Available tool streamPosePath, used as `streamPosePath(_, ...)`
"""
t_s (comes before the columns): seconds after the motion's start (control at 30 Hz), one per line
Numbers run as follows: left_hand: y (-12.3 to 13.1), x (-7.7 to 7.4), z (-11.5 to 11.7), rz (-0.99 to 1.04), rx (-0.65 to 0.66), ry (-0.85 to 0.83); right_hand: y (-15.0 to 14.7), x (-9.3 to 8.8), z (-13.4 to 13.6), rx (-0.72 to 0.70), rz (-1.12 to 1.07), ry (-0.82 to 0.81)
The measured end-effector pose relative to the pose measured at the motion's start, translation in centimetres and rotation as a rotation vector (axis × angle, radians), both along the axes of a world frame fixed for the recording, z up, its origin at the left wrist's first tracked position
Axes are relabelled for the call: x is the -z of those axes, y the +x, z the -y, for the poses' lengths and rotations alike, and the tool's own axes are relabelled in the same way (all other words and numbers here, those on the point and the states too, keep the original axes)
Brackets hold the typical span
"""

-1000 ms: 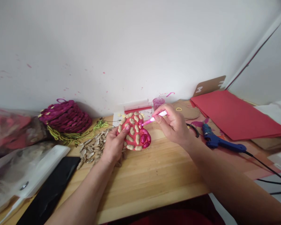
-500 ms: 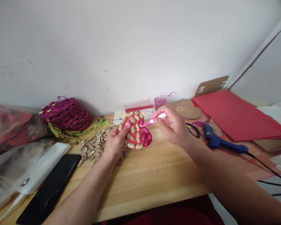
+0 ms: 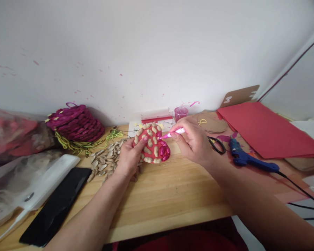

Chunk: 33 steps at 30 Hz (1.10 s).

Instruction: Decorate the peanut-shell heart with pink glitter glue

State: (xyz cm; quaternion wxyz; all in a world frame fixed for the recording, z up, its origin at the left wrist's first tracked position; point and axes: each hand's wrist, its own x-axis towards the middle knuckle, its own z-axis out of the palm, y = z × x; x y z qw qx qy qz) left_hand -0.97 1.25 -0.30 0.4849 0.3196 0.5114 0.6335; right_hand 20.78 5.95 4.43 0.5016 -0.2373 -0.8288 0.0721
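Observation:
A red cutout with peanut shells stuck on it [image 3: 152, 144] is held up over the table by my left hand [image 3: 131, 153], thumb on its front. Several shells on its right side are painted shiny magenta; the others are bare tan. Between thumb and fingers of my right hand [image 3: 193, 141] is a paintbrush [image 3: 176, 132] with a white handle. Its magenta-stained tip touches the cutout's right side among the painted shells. Behind my right hand stands a clear cup of magenta paint [image 3: 181, 112]. Loose peanut shells [image 3: 107, 160] lie heaped beside and under my left hand.
Stacked magenta shell pieces [image 3: 75, 122] with yellow-green strings stand at the back left. A black phone [image 3: 56, 205] and white power strip [image 3: 49, 184] lie left. To the right are scissors [image 3: 216, 144], a blue glue gun [image 3: 251, 161] with its cord, and red sheets [image 3: 269, 129].
The brush tip has shifted slightly against the cutout's right side. The whole view has moved a little. Both hands keep their holds.

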Motion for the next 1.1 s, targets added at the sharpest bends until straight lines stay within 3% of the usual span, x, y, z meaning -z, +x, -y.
streamPosePath(0.7, 0.3, -0.5, 0.0, 0.112, 0.010, -0.051, 0.5, -0.1, -0.4, -0.005, -0.077, -0.129)
streamPosePath(0.93, 0.0, 0.4, 0.0, 0.027, 0.033, 0.007, 0.5, 0.0, -0.4, 0.007, -0.101, -0.193)
streamPosePath(1.1, 0.0, 0.1, 0.2, -0.022, 0.041, 0.029, 0.4, 0.0, -0.5, 0.002, -0.123, -0.204)
